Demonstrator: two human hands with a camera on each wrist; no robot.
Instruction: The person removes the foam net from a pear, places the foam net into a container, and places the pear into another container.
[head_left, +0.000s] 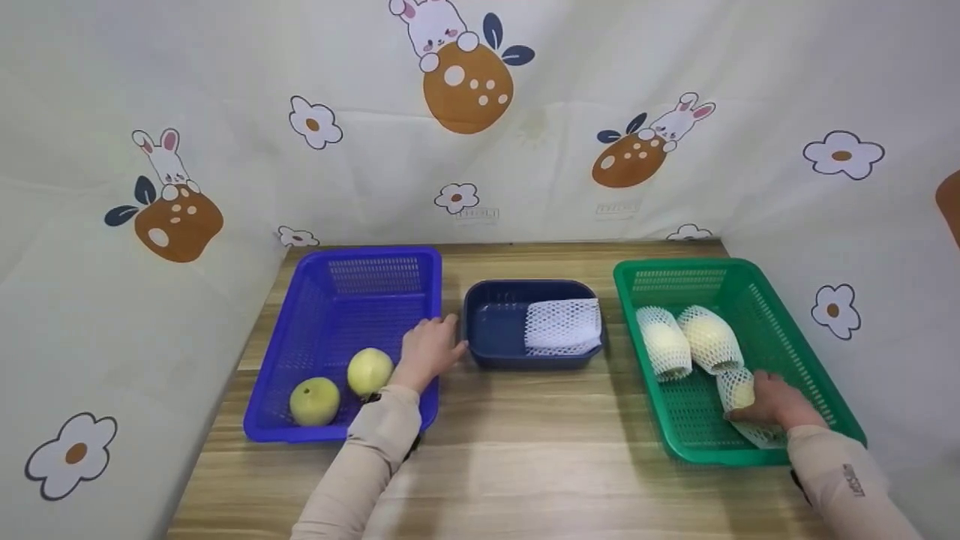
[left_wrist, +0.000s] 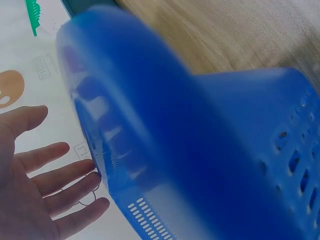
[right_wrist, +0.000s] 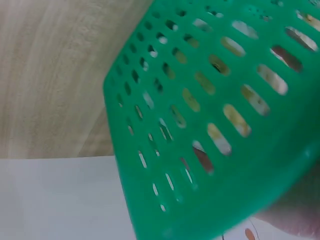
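Observation:
In the head view my right hand [head_left: 780,401] reaches into the green basket [head_left: 679,442] and grips a round pale fruit in a white foam net sleeve [head_left: 735,388]. Two more net-wrapped fruits [head_left: 664,343] [head_left: 709,341] lie beside it. My left hand [head_left: 429,349] is over the right rim of the blue basket [head_left: 274,360], with nothing in it; its fingers look loosely spread in the left wrist view. Two bare yellow-green fruits [head_left: 315,401] [head_left: 370,372] rest in that basket. In the right wrist view the green basket wall [right_wrist: 200,115] hides most of the right hand.
Between the baskets stands a small navy bin [head_left: 491,330] with flat white foam net sleeves [head_left: 562,326] at its right side. All three containers are on a wood-grain table [head_left: 525,465]. A printed cloth [head_left: 555,165] hangs behind and on both sides.

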